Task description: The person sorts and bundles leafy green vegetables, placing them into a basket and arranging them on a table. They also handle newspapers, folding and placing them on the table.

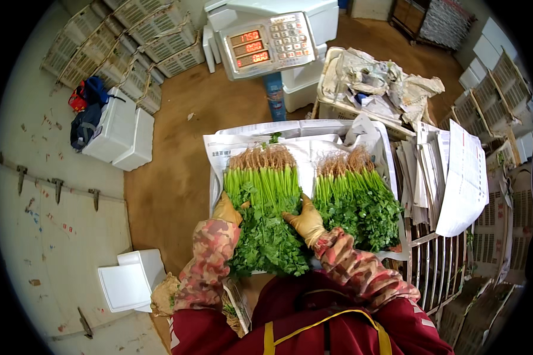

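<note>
Two rows of leafy greens with pale green stalks and root tips lie on newspaper in front of me. My left hand, in a yellowish glove, grips the left side of the larger left bundle; its fingertips are partly hidden in the greens. My right hand, gloved alike, holds that bundle's right side, between it and the right bundle. Above the newspaper stands a digital scale with red displays and a keypad on a blue post.
Stacked crates and foam boxes with bags line the left. A tub of crumpled paper and a newspaper stack on a metal rack stand at right, beside more crates. An open foam box sits lower left.
</note>
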Tool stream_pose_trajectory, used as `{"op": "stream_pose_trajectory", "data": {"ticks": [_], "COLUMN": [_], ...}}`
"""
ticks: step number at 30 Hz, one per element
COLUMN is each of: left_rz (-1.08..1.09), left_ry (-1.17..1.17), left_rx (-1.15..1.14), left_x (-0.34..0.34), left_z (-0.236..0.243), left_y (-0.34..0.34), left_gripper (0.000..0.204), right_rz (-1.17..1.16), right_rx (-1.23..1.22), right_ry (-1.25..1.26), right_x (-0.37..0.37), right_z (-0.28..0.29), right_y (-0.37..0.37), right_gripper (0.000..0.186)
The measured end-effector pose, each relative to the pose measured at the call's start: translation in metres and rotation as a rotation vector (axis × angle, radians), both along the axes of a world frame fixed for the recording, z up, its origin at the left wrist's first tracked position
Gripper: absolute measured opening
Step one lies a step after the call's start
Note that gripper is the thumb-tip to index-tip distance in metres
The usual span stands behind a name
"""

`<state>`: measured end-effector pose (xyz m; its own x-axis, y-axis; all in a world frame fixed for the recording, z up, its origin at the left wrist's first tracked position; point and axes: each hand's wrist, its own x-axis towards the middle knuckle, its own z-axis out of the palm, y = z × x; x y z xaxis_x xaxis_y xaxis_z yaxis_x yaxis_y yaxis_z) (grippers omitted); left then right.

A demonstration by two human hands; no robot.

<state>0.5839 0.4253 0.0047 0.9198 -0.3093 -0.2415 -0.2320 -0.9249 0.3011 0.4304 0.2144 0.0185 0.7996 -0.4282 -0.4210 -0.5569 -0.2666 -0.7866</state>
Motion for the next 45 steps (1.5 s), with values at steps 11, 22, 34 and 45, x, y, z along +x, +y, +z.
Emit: {"op": "stream_pose_trajectory", "data": {"ticks": [11, 22, 34, 45], "left_rz": [-0.803, -1.301, -0.945, -0.505], "left_ry": [0.281, -0.089, 0.205, 0.356], "left_rx": [-0.231, -0.072, -0.255, -0.02], "left_x": [-0.058, -0.053, -0.072, -0.091], "left_z": [0.061, 0.032, 0.047, -0.013], "left_y": [-0.156, -0.116, -0.155, -0.274], "left_gripper": [0.042, 0.019, 0.038, 0.062], "right_rz": [0.378, 0.925, 0.751, 0.348], "right_rx": [-0.405, -0.84, -0.808, -1.091], "right_ry": [-0.148, -0.061, -0.169, 0.368], "right_x": [-0.035, -0.069, -0.086, -0.166], "right_z": [0.003, -0.023, -0.04, 0.034], "right_y": [-0.006, -0.072, -0.105, -0.124], "right_gripper": [0.034, 0.034, 0.036, 0.08]}}
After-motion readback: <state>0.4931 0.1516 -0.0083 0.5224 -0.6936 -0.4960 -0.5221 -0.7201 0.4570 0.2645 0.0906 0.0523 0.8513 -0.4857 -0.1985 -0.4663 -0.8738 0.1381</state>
